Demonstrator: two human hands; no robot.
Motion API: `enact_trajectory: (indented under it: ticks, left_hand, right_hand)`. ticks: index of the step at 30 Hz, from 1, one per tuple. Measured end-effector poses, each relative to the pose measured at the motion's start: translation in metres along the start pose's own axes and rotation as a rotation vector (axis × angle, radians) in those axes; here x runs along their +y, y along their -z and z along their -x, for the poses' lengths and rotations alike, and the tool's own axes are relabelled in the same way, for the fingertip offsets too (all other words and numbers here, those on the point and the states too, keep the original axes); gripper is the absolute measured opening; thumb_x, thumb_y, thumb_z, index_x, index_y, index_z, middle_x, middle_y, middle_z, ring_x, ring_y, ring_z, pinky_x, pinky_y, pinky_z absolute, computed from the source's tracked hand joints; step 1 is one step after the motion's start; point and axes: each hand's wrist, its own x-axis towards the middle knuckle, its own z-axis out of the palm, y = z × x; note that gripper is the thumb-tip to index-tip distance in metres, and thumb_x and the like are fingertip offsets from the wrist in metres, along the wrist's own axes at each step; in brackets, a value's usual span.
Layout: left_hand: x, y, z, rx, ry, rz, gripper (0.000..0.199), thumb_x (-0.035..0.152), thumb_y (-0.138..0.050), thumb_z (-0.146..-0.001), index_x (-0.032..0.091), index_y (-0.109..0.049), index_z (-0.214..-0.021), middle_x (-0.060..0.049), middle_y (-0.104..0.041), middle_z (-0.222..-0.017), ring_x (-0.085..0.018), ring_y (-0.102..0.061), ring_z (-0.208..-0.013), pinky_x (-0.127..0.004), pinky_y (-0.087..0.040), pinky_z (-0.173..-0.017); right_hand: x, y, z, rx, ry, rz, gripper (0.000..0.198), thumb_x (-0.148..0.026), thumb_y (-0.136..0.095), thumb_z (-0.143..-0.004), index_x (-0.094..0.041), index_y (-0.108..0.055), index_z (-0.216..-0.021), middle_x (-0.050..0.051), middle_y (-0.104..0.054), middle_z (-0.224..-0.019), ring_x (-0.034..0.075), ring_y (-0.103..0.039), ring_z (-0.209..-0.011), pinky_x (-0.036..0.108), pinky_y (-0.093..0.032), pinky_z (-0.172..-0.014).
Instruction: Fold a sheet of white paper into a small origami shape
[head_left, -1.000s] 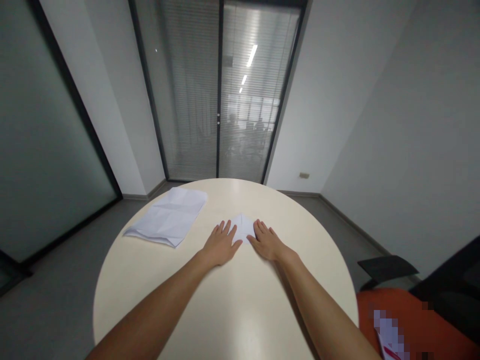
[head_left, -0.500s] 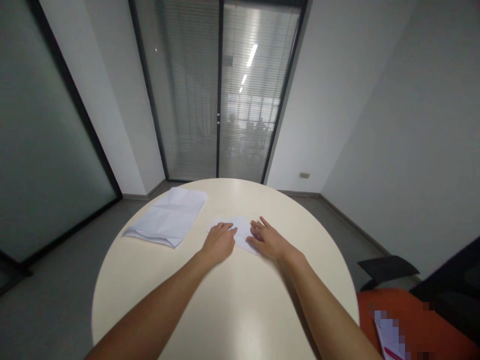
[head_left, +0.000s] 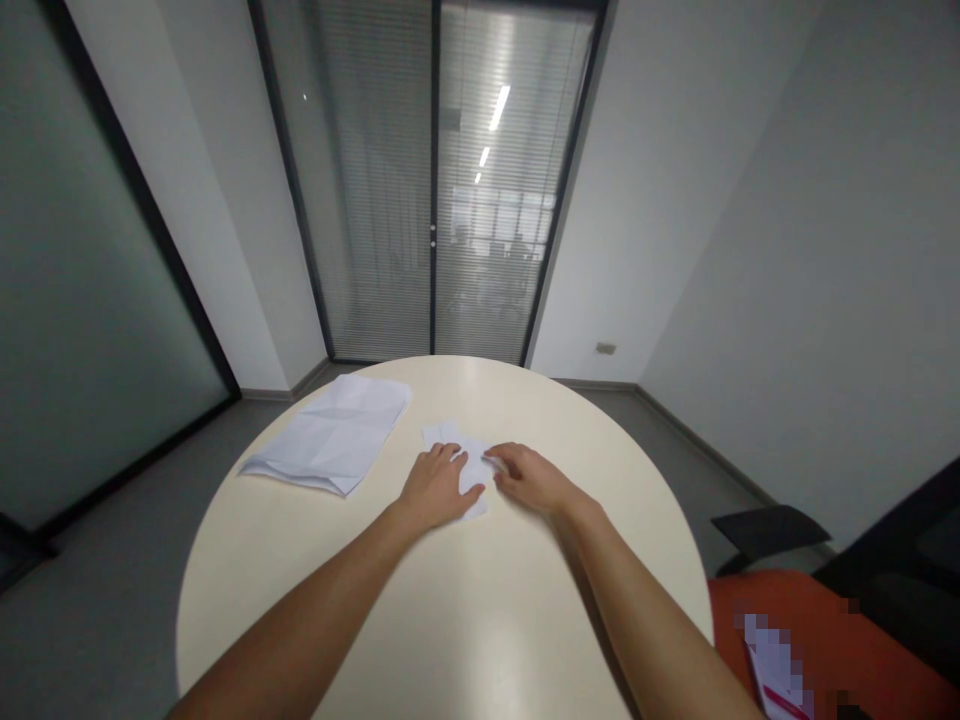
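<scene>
A small folded white paper (head_left: 456,443) lies near the middle of a round cream table (head_left: 465,610). My left hand (head_left: 436,487) rests flat on the paper's near left part, fingers pointing away from me. My right hand (head_left: 529,479) touches the paper's right edge with curled fingertips that seem to pinch it. Both forearms stretch across the table toward the paper. Part of the paper is hidden under my hands.
A larger creased white sheet (head_left: 332,435) lies at the table's far left. An orange seat with papers (head_left: 810,650) and a dark chair arm (head_left: 761,527) stand at the right. Glass doors with blinds (head_left: 435,180) are behind the table.
The folded paper has turned and shifted left under my hands. My right hand moved from flat beside it to curled fingertips at its right edge; my left hand stays on it.
</scene>
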Motion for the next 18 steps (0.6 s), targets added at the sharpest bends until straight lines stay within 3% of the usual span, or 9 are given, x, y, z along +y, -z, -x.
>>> enact_trajectory:
  ticks: [3,6,10,15,18]
  left_hand:
    - [0.000,-0.002,0.000,-0.018,-0.038,0.019,0.051,0.047,-0.055,-0.090,0.016,-0.060,-0.130,-0.016,-0.058,-0.139,-0.033,-0.051,-0.126,-0.048,-0.041,-0.105]
    - [0.000,-0.003,0.000,-0.047,-0.080,0.026,0.051,0.038,-0.056,-0.088,0.013,-0.059,-0.132,-0.017,-0.054,-0.144,-0.032,-0.049,-0.132,-0.046,-0.037,-0.111]
    - [0.001,0.000,0.001,-0.059,-0.112,0.025,0.048,0.033,-0.055,-0.087,0.013,-0.059,-0.131,-0.017,-0.056,-0.141,-0.030,-0.050,-0.131,-0.044,-0.038,-0.111]
    - [0.003,0.008,0.002,-0.034,-0.104,-0.004,0.042,0.044,-0.054,-0.091,0.017,-0.064,-0.122,-0.015,-0.061,-0.129,-0.032,-0.055,-0.118,-0.045,-0.046,-0.100]
    - [0.002,0.012,0.001,-0.056,-0.130,-0.007,0.036,0.040,-0.052,-0.092,0.018,-0.067,-0.117,-0.014,-0.064,-0.126,-0.031,-0.058,-0.116,-0.044,-0.046,-0.099]
  right_hand:
    - [0.010,0.000,0.001,0.021,-0.037,0.036,0.045,-0.018,-0.057,-0.086,-0.015,-0.065,-0.130,0.013,-0.066,-0.132,0.024,-0.059,-0.121,0.036,-0.043,-0.106]
    - [0.015,0.002,0.001,-0.019,-0.001,-0.011,0.035,-0.020,-0.056,-0.089,-0.017,-0.072,-0.120,0.009,-0.073,-0.116,0.021,-0.066,-0.097,0.032,-0.049,-0.092]
    - [0.019,0.002,0.000,-0.001,0.023,-0.070,0.028,-0.027,-0.060,-0.091,-0.018,-0.075,-0.113,0.008,-0.075,-0.102,0.017,-0.063,-0.075,0.029,-0.049,-0.075]
    - [0.016,0.003,-0.001,0.077,0.047,-0.091,0.024,-0.035,-0.065,-0.091,-0.021,-0.076,-0.107,0.008,-0.075,-0.103,0.021,-0.066,-0.088,0.032,-0.049,-0.082]
    - [0.011,0.006,-0.002,0.094,0.059,-0.104,0.021,-0.036,-0.066,-0.091,-0.022,-0.076,-0.103,0.008,-0.075,-0.103,0.022,-0.066,-0.095,0.036,-0.048,-0.090]
